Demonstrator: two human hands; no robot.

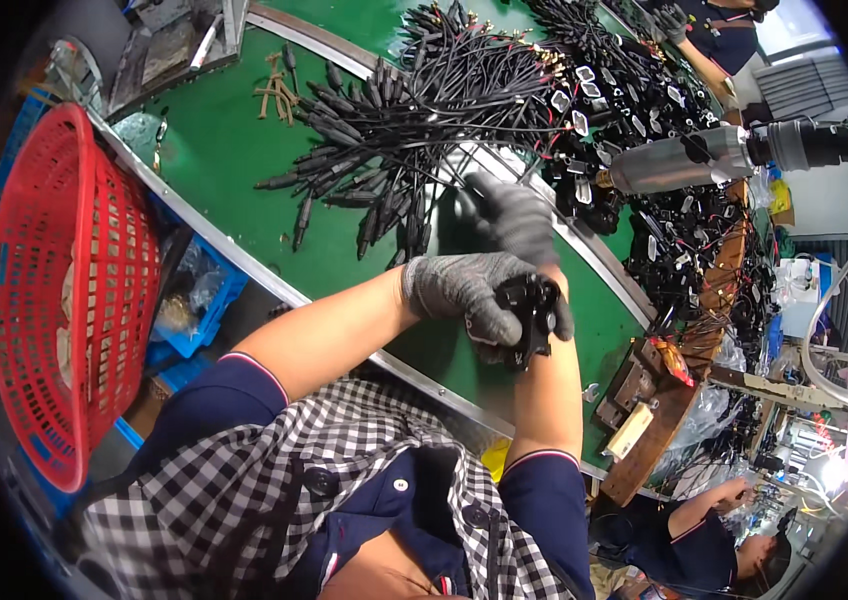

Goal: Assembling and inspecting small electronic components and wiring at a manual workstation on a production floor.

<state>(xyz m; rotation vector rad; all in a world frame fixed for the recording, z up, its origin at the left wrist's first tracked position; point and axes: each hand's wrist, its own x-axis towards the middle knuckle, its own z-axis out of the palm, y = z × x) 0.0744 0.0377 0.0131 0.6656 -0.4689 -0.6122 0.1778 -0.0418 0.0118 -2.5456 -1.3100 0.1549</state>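
Note:
My left hand (464,292), in a grey knitted glove, is closed around a small black plastic part (532,318) in front of my right wrist. Beyond it my right hand (516,218), gloved likewise, reaches toward the near edge of a heap of black cables (424,120) with thick plug ends. Motion blurs its fingers, so I cannot make out whether they grip anything. To the right of the cables lies a pile of black parts (584,130), some with pale metal frames. Everything rests on a green worktop (234,150).
A grey cylindrical power tool (689,158) hangs over the parts at right. A red plastic basket (84,300) stands at left beside a blue crate (209,300). Metal blocks (629,390) sit on a wooden board. Co-workers (714,530) are at the right, near and far.

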